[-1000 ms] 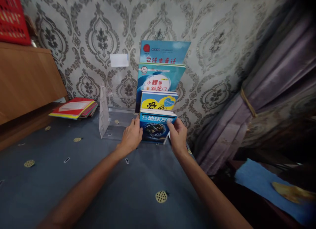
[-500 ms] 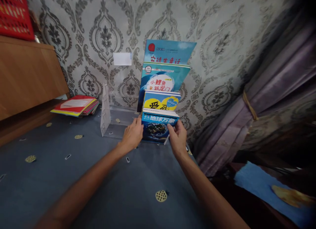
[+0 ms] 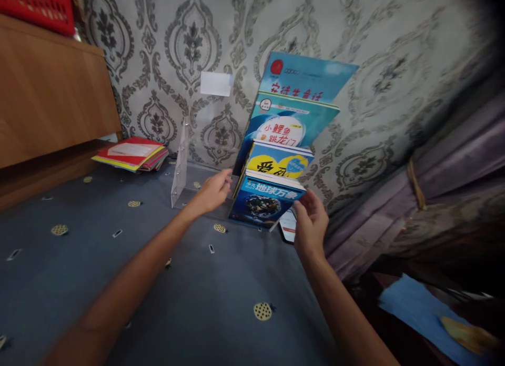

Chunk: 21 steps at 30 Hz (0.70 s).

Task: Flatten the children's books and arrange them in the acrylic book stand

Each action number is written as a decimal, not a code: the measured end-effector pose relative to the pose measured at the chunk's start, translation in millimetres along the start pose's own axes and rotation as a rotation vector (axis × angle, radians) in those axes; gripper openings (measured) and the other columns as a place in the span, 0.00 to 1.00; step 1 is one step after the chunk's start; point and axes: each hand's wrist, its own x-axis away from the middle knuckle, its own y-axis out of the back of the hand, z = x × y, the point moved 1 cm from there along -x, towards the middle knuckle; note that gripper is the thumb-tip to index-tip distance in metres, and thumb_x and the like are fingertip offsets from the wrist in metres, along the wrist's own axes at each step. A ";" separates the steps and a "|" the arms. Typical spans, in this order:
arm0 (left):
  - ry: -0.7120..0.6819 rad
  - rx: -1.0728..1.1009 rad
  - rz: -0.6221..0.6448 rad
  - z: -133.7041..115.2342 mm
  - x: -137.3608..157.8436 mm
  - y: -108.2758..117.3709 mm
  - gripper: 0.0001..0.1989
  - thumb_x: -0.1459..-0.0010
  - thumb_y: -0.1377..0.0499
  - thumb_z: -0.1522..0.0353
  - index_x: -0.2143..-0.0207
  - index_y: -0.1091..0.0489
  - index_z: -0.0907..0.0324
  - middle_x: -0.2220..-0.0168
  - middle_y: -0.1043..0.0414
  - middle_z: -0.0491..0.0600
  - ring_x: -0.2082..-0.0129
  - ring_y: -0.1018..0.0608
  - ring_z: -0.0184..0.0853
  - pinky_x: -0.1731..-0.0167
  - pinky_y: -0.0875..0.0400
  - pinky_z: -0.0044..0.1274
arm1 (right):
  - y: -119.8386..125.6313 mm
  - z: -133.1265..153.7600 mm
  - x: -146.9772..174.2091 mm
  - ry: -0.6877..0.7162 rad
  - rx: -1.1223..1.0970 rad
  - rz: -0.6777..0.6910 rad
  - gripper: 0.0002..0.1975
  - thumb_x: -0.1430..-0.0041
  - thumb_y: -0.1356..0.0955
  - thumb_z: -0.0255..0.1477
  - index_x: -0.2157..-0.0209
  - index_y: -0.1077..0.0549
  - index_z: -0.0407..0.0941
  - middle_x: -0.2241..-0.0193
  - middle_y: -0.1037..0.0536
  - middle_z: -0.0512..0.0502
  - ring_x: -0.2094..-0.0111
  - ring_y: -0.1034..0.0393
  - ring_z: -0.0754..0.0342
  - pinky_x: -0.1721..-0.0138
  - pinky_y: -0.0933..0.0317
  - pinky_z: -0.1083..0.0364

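Observation:
Several books stand in stepped rows in a clear acrylic rack (image 3: 179,169). In front is a dark blue book with a globe picture (image 3: 260,203); behind it rise a yellow-and-blue book (image 3: 272,163), a teal book (image 3: 284,121) and a taller blue book (image 3: 307,77). My left hand (image 3: 213,192) is just left of the front books, over the rack's bare part, its fingers loosely bent and holding nothing. My right hand (image 3: 311,224) is at the front book's right edge, thumb and fingers apart; whether a fingertip touches the book I cannot tell.
A phone (image 3: 289,226) lies beside the rack, partly behind my right hand. A pile of colourful booklets (image 3: 132,153) lies at left, by a wooden cabinet (image 3: 51,92) with a red basket (image 3: 39,8) on top. Purple curtain (image 3: 379,219) hangs at right, above a blue cloth (image 3: 422,313).
My left hand has come away from the books' left side. My right hand has loosened from the front book and shifted slightly right. The view has turned, and the books now look more tilted.

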 end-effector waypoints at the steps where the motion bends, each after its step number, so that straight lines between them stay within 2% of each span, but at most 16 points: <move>1: 0.024 0.046 -0.011 3.2 -2.1 4.8 0.26 0.35 0.54 0.76 0.35 0.43 0.65 0.45 0.28 0.59 0.56 0.20 0.37 0.62 0.21 0.29 | 1.4 -0.8 0.8 0.008 0.009 0.003 0.27 0.47 0.29 0.36 0.45 0.30 0.43 0.47 0.24 0.36 0.44 0.30 0.41 0.40 0.40 0.37; 3: 0.032 0.089 -0.045 7.3 -4.5 11.8 0.26 0.36 0.56 0.77 0.36 0.41 0.64 0.46 0.28 0.58 0.57 0.20 0.37 0.64 0.21 0.28 | 1.8 -1.1 4.5 0.030 0.025 0.020 0.26 0.46 0.29 0.35 0.46 0.29 0.43 0.47 0.24 0.37 0.45 0.29 0.42 0.41 0.40 0.37; 6: -0.009 0.084 -0.069 7.3 -4.3 15.6 0.27 0.37 0.56 0.78 0.37 0.38 0.62 0.48 0.26 0.56 0.57 0.20 0.36 0.57 0.22 0.30 | -1.7 -0.9 13.6 0.040 0.055 0.027 0.24 0.45 0.30 0.34 0.47 0.28 0.43 0.49 0.23 0.39 0.46 0.29 0.42 0.42 0.38 0.38; 10: -0.057 0.059 -0.034 0.1 -0.3 14.2 0.27 0.38 0.54 0.78 0.37 0.37 0.62 0.45 0.27 0.57 0.52 0.22 0.39 0.50 0.24 0.33 | -3.5 -5.4 27.1 0.010 0.095 -0.018 0.23 0.46 0.30 0.35 0.48 0.27 0.44 0.50 0.22 0.39 0.47 0.27 0.43 0.43 0.37 0.39; 15: -0.069 0.023 -0.018 -5.4 3.0 13.6 0.26 0.37 0.54 0.77 0.38 0.37 0.62 0.44 0.27 0.56 0.48 0.24 0.41 0.48 0.25 0.35 | 3.8 -19.2 47.9 -0.061 0.158 0.022 0.25 0.45 0.31 0.36 0.46 0.29 0.45 0.46 0.24 0.37 0.44 0.30 0.42 0.44 0.36 0.39; 21: -0.088 -0.072 -0.026 -1.0 0.8 19.4 0.23 0.36 0.52 0.77 0.40 0.35 0.64 0.46 0.26 0.57 0.48 0.23 0.40 0.46 0.27 0.35 | 8.7 -34.1 77.0 -0.105 0.249 0.031 0.23 0.44 0.33 0.39 0.47 0.33 0.47 0.48 0.26 0.38 0.47 0.29 0.45 0.46 0.36 0.42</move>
